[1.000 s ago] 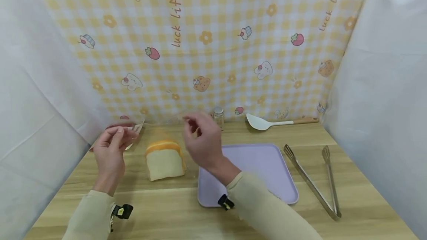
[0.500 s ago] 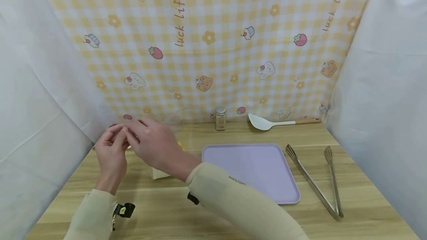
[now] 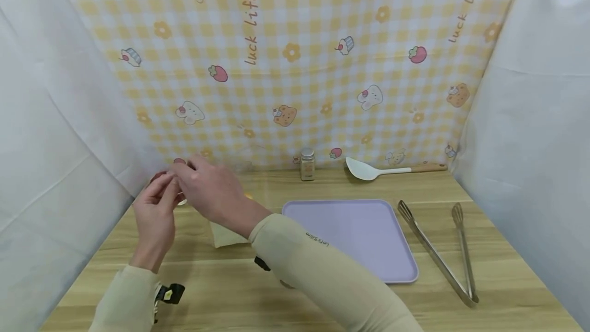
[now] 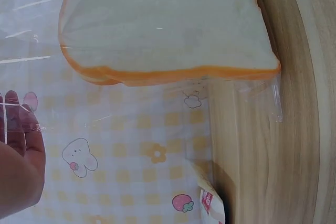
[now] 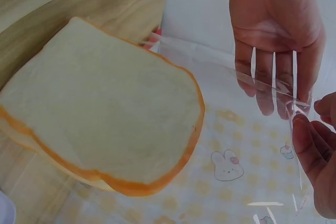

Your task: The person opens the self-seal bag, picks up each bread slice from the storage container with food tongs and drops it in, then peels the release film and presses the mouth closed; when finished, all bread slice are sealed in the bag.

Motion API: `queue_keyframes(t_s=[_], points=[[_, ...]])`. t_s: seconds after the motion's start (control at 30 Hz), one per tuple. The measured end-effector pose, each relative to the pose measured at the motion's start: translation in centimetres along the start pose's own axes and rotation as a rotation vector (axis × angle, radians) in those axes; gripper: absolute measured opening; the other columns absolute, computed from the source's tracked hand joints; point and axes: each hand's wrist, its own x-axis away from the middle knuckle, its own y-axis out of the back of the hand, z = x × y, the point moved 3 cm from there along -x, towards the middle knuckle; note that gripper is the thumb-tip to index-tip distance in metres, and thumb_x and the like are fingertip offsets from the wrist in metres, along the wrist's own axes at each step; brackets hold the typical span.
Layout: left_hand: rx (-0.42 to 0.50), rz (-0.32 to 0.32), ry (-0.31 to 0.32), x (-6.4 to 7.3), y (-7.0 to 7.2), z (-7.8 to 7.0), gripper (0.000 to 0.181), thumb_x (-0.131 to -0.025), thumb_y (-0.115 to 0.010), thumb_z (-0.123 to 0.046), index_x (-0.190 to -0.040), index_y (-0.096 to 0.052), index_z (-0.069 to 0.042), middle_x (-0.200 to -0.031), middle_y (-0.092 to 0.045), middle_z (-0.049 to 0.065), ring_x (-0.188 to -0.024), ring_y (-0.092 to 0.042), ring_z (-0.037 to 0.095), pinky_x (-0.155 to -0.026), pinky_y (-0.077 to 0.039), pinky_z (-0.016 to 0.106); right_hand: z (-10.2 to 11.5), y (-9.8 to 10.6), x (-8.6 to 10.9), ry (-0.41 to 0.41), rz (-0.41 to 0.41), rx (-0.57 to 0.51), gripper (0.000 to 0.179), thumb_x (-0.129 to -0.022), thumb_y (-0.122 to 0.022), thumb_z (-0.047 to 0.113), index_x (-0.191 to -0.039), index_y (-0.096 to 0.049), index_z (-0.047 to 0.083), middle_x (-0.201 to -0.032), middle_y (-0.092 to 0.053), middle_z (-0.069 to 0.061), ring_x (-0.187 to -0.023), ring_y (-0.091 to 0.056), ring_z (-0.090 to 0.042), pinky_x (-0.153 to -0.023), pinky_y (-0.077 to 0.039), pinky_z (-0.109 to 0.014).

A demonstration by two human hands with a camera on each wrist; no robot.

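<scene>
Clear plastic film, looking like a bag, encloses a thick bread slice with an orange crust. My left hand pinches the film between thumb and forefinger; its other fingers stretch out straight behind the film in the right wrist view. Right beside it, my right hand also pinches the film, its fingertips meeting the left hand's. The right forearm and hand hide most of the bread from above. In both wrist views the bread shows through the film, close over the table.
A lavender tray lies right of the bread, with metal tongs beyond it. Along the back stand a spice jar and a white spoon with a wooden handle. Behind my left hand is a red-and-white packet.
My right hand has swept left from beside the tray to meet the left hand, now covering most of the bread. The left hand has hardly moved. The view has shifted slightly.
</scene>
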Motion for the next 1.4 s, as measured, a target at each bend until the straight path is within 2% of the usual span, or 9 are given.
queue_keyframes(t_s=[0.13, 0.27, 0.37, 0.5, 0.63, 0.73, 0.93, 1.2, 1.4], points=[[-0.037, 0.042, -0.025, 0.1, 0.0, -0.1, 0.020, -0.102, -0.063, 0.003, -0.109, -0.080, -0.004, -0.090, -0.077, -0.002, -0.078, -0.072, 0.006, -0.074, -0.061, 0.017, -0.1, -0.1, 0.0, 0.000, 0.032, 0.021, 0.028, -0.115, -0.046, 0.023, -0.124, -0.073, 0.024, -0.105, -0.071, 0.005, -0.084, -0.066, -0.006, -0.055, -0.049, -0.017], [-0.051, 0.093, -0.059, 0.2, 0.0, -0.2, 0.022, -0.102, -0.062, 0.005, -0.115, -0.079, 0.001, -0.096, -0.078, -0.003, -0.082, -0.072, 0.005, -0.075, -0.060, 0.016, -0.2, -0.2, 0.0, 0.006, 0.075, 0.052, 0.026, -0.112, -0.054, 0.025, -0.131, -0.071, 0.025, -0.117, -0.071, 0.004, -0.084, -0.068, -0.006, -0.060, -0.053, -0.017], [-0.059, 0.105, -0.060, 0.2, 0.2, -0.3, 0.026, -0.102, -0.061, 0.007, -0.118, -0.079, -0.001, -0.099, -0.079, -0.004, -0.083, -0.074, 0.005, -0.077, -0.060, 0.016, -0.2, -0.1, 0.0, 0.020, 0.068, 0.044, 0.025, -0.110, -0.058, 0.025, -0.132, -0.071, 0.025, -0.125, -0.071, 0.003, -0.090, -0.071, -0.007, -0.066, -0.056, -0.018], [-0.099, 0.083, -0.046, 0.3, 0.6, -0.6, 0.028, -0.103, -0.059, 0.006, -0.119, -0.079, -0.006, -0.102, -0.079, -0.006, -0.083, -0.074, 0.004, -0.077, -0.059, 0.014, 0.1, 0.3, 0.1, 0.069, -0.013, 0.029, 0.023, -0.111, -0.055, 0.021, -0.124, -0.074, 0.024, -0.116, -0.072, 0.004, -0.083, -0.068, -0.004, -0.063, -0.054, -0.016], [-0.149, 0.076, -0.037, 0.3, 1.0, -0.8, 0.026, -0.104, -0.060, 0.002, -0.118, -0.080, -0.009, -0.102, -0.078, -0.008, -0.084, -0.072, 0.003, -0.077, -0.058, 0.012, 0.5, 0.4, 0.1, 0.102, -0.057, 0.033, 0.026, -0.113, -0.049, 0.017, -0.117, -0.075, 0.022, -0.101, -0.067, 0.006, -0.071, -0.057, -0.003, -0.055, -0.047, -0.014], [-0.166, 0.092, -0.032, 0.4, 1.0, -0.8, 0.025, -0.105, -0.061, 0.000, -0.116, -0.080, -0.011, -0.100, -0.078, -0.008, -0.084, -0.072, 0.003, -0.078, -0.058, 0.012, 0.5, 0.4, 0.2, 0.108, -0.054, 0.029, 0.025, -0.113, -0.050, 0.018, -0.118, -0.074, 0.021, -0.103, -0.067, 0.006, -0.080, -0.062, -0.004, -0.060, -0.050, -0.014], [-0.124, 0.140, -0.036, 0.4, 0.7, -0.9, 0.024, -0.105, -0.059, 0.000, -0.114, -0.080, -0.008, -0.103, -0.077, -0.006, -0.088, -0.072, 0.005, -0.081, -0.059, 0.014, 0.1, 0.4, 0.4, 0.111, -0.098, 0.031, 0.019, -0.110, -0.059, 0.022, -0.121, -0.074, 0.021, -0.121, -0.074, 0.004, -0.113, -0.071, -0.009, -0.085, -0.059, -0.016], [-0.160, 0.177, -0.066, 0.6, 0.5, -1.2, 0.024, -0.106, -0.058, 0.000, -0.122, -0.076, -0.002, -0.106, -0.077, -0.007, -0.087, -0.073, 0.004, -0.080, -0.059, 0.015, -0.2, 0.2, 0.4, 0.133, -0.092, 0.052, 0.018, -0.108, -0.062, 0.024, -0.119, -0.076, 0.022, -0.125, -0.073, 0.001, -0.114, -0.069, -0.011, -0.090, -0.058, -0.016], [-0.231, 0.247, -0.120, 0.5, 0.7, -1.6, 0.026, -0.106, -0.057, 0.001, -0.123, -0.076, -0.004, -0.109, -0.077, -0.009, -0.088, -0.072, 0.001, -0.081, -0.058, 0.013, -0.3, 0.2, 0.5, 0.152, -0.057, 0.096, 0.020, -0.110, -0.059, 0.023, -0.120, -0.077, 0.025, -0.132, -0.071, 0.003, -0.118, -0.067, -0.010, -0.089, -0.057, -0.015]])
